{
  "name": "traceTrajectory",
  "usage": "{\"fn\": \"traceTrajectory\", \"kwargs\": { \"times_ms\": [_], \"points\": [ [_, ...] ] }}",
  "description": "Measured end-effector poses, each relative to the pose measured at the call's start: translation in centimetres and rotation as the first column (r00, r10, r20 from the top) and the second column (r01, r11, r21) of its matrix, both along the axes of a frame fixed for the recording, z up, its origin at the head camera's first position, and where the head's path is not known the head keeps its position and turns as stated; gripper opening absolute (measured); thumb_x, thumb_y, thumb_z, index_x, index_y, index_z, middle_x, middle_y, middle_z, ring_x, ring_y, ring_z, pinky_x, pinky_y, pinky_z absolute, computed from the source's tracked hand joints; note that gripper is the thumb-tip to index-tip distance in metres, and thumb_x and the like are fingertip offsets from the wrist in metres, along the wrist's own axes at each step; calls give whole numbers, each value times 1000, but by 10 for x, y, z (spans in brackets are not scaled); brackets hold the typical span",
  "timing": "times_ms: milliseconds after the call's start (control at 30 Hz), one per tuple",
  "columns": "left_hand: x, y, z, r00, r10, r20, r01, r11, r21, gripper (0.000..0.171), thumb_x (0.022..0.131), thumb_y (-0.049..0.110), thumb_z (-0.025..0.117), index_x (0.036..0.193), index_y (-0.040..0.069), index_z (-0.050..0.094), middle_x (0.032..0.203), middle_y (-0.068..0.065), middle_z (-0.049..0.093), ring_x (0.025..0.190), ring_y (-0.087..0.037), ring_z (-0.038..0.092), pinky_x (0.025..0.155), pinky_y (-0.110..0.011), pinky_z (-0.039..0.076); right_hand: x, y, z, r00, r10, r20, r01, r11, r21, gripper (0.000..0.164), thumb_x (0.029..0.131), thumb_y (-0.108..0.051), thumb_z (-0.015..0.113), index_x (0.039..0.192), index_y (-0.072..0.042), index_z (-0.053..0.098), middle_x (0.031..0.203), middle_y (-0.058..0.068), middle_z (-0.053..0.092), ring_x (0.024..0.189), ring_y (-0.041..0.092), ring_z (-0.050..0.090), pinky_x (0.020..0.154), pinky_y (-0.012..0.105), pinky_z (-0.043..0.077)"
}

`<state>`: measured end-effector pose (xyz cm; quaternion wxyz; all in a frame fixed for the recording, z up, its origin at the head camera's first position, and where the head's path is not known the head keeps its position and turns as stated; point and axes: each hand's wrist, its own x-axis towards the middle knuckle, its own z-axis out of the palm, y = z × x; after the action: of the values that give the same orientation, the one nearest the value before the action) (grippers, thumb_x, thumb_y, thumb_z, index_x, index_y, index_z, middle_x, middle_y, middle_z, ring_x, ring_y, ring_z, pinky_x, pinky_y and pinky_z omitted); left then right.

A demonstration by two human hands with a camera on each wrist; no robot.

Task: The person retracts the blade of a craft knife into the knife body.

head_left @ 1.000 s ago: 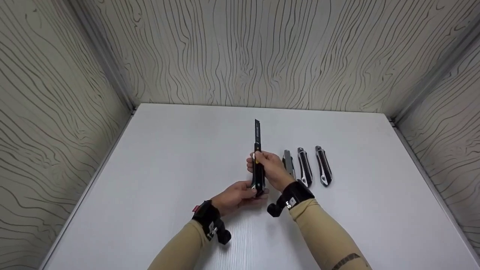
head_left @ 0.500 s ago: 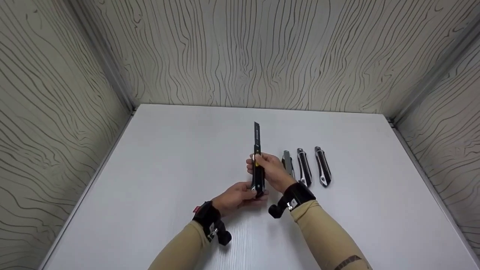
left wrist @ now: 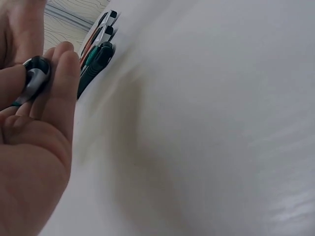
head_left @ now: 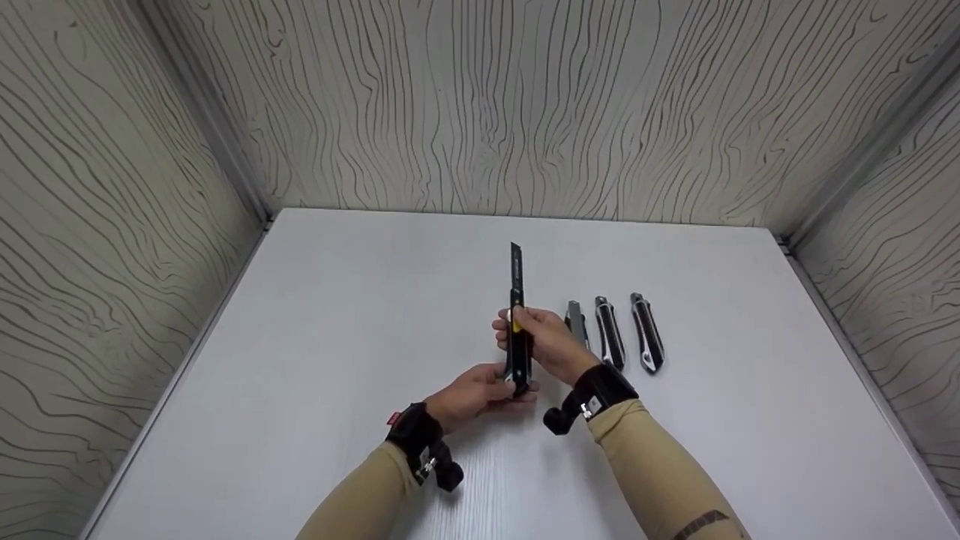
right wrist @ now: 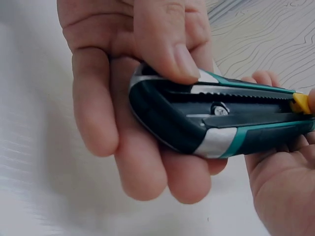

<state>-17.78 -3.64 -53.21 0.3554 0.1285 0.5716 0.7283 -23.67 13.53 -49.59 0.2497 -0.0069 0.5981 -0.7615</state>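
Note:
Both hands hold one snap-off utility knife (head_left: 517,352), dark with green and silver trim, its long blade (head_left: 517,266) extended away from me. My left hand (head_left: 469,394) pinches the butt end, thumb on top and fingers beneath. Higher up, my right hand (head_left: 555,345) grips the body with its thumb on the yellow slider (right wrist: 299,103). A screw and a toothed slot (right wrist: 236,93) show on the knife's upper face in the right wrist view. From the left wrist, only the rounded butt (left wrist: 37,76) shows between thumb and fingers; the blade is hidden there.
Three more utility knives lie right of my hands: a grey-topped one (head_left: 576,319) partly behind my right hand, then a dark-and-silver one (head_left: 610,334) and another like it (head_left: 648,334). Patterned panels (head_left: 480,112) wall in the white table (head_left: 337,300) at back and sides.
My right wrist has shifted slightly to the right, and the knife a touch with it. Both holds and the extended blade look the same.

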Motion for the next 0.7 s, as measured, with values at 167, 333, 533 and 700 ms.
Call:
{"fn": "traceTrajectory", "kwargs": {
  "times_ms": [167,333,533,700],
  "points": [
    [1,1,1,1000,2,-3,-2,1000,19,40,100,4,45,138,-9,43,138,-28,52,123,-30,59,108,-42,45,1,-1,0,999,-16,-39,16,1000,7,41,105,-25,42,130,8,46,106,8,64,97,16,65,96,33,54],
    [0,0,1,1000,-6,6,6,999,32,41,101,4,44,139,-9,41,139,-29,51,125,-31,58,108,-41,44,2,-2,0,999,-28,-44,28,1000,2,41,105,-23,41,132,8,43,106,8,64,96,16,65,96,33,54],
    [-1,-4,0,999,-37,11,36,998,46,43,101,5,44,141,-10,38,141,-30,49,123,-25,60,107,-38,46,4,-3,0,998,-21,-53,20,1000,-7,42,106,-21,41,134,10,40,107,8,64,96,16,65,97,33,54],
    [-2,-5,-1,997,-63,40,60,995,81,48,101,8,45,144,-9,35,144,-30,46,122,-24,61,105,-34,48,6,-6,1,998,-39,-43,39,999,-5,34,106,-19,40,129,6,46,106,8,64,95,16,65,96,33,54]
  ]
}}
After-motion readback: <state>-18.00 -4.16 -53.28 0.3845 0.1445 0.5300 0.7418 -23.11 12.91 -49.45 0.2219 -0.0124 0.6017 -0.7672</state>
